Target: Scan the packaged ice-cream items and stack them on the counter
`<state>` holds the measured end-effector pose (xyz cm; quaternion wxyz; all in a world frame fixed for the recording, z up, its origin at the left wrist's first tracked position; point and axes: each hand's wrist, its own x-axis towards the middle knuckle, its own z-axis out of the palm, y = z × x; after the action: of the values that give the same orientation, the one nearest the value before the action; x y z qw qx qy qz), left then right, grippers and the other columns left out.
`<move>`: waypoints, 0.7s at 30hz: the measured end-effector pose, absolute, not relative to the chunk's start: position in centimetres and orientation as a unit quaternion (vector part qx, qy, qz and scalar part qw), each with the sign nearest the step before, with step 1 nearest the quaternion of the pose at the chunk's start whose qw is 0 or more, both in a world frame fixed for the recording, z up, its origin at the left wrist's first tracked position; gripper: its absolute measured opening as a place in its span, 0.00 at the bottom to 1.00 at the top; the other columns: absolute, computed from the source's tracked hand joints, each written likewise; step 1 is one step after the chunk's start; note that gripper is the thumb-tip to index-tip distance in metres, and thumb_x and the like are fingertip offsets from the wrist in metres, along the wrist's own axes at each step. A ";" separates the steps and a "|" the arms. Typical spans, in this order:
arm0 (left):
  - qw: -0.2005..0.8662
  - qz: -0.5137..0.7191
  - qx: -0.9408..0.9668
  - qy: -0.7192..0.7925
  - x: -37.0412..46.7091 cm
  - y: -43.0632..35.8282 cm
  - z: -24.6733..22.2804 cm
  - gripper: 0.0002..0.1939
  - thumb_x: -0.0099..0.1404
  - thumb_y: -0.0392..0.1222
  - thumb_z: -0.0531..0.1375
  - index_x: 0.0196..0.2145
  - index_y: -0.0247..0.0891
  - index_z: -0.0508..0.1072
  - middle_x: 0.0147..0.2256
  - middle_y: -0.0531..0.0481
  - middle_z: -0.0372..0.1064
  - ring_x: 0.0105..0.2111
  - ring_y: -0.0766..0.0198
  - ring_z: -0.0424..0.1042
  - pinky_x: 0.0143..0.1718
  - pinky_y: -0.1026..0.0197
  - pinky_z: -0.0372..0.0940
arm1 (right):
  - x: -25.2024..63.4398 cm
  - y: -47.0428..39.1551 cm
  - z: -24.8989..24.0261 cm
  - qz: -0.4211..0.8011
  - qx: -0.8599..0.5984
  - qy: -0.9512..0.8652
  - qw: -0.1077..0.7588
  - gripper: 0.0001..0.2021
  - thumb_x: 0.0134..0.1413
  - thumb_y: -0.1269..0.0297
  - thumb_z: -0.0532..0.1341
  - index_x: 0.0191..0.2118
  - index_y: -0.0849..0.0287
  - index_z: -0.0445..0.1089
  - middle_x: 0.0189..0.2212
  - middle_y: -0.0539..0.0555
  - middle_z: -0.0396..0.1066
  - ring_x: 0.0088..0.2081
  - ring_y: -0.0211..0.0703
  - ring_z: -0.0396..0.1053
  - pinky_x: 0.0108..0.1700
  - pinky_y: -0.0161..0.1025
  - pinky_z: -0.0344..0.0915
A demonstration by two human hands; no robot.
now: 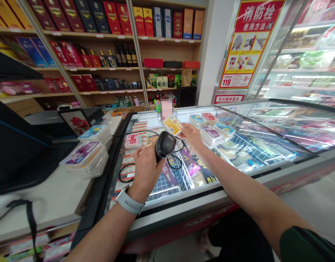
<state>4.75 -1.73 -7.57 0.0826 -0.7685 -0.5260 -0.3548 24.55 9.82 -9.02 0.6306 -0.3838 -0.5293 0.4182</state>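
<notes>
My left hand [147, 167] is wrapped round a black barcode scanner [166, 144], whose head points away from me. Its cable loops over the freezer's glass lid. In my right hand [193, 136], pinched by one edge, is a flat clear pack with a yellow label [173, 124], held tilted just beyond the scanner. Left of the scanner lies a pack with a red label [132, 141] on the glass. Beyond my right hand sit stacked packs with purple [211, 133], blue [225, 129] and red labels [210, 117].
A chest freezer [254, 185] with sliding glass lids spans the front. On the counter [71, 193] at left stand more stacked packs [85, 156] and a small screen [76, 123]. Shelves [110, 34] of boxed bottles line the back wall; a glass-fronted cooler [306, 69] is at right.
</notes>
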 end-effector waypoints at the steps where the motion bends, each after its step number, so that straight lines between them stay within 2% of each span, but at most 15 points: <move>1: 0.082 -0.354 -0.768 -0.527 4.8 -1.8 -7.5 0.27 0.63 0.42 0.58 0.58 0.35 0.59 0.47 0.40 0.72 0.47 0.51 0.69 0.54 0.49 0.53 | 24.6 9.8 -9.0 0.419 -0.381 -0.529 0.632 0.25 0.42 0.46 0.66 0.44 0.57 0.70 0.28 0.49 0.73 0.28 0.36 0.69 0.30 0.34 0.68; 14: 0.087 -0.342 -0.772 -0.529 4.7 -1.8 -7.6 0.27 0.63 0.42 0.58 0.58 0.34 0.59 0.46 0.40 0.72 0.47 0.49 0.68 0.51 0.49 0.55 | 24.5 9.7 -8.9 0.417 -0.377 -0.530 0.636 0.25 0.42 0.46 0.66 0.44 0.57 0.70 0.27 0.48 0.73 0.26 0.35 0.69 0.27 0.33 0.67; 18: 0.080 -0.345 -0.774 -0.524 4.7 -1.7 -7.6 0.26 0.63 0.42 0.58 0.58 0.35 0.60 0.46 0.41 0.72 0.47 0.50 0.69 0.52 0.49 0.54 | 24.7 9.6 -8.4 0.368 -0.394 -0.548 0.640 0.21 0.45 0.49 0.65 0.43 0.57 0.69 0.27 0.49 0.73 0.26 0.36 0.69 0.28 0.35 0.68; 21: 0.079 -0.347 -0.776 -0.521 4.7 -1.7 -7.7 0.26 0.63 0.42 0.58 0.57 0.36 0.59 0.47 0.41 0.71 0.46 0.51 0.69 0.53 0.48 0.53 | 25.6 9.5 -7.6 0.278 -0.418 -0.570 0.651 0.16 0.49 0.53 0.63 0.41 0.58 0.69 0.29 0.50 0.74 0.27 0.38 0.70 0.31 0.37 0.69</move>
<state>4.70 -1.68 -7.68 0.0786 -0.7760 -0.5210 -0.3466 25.59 9.47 -7.55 0.6506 -0.4179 -0.5697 0.2784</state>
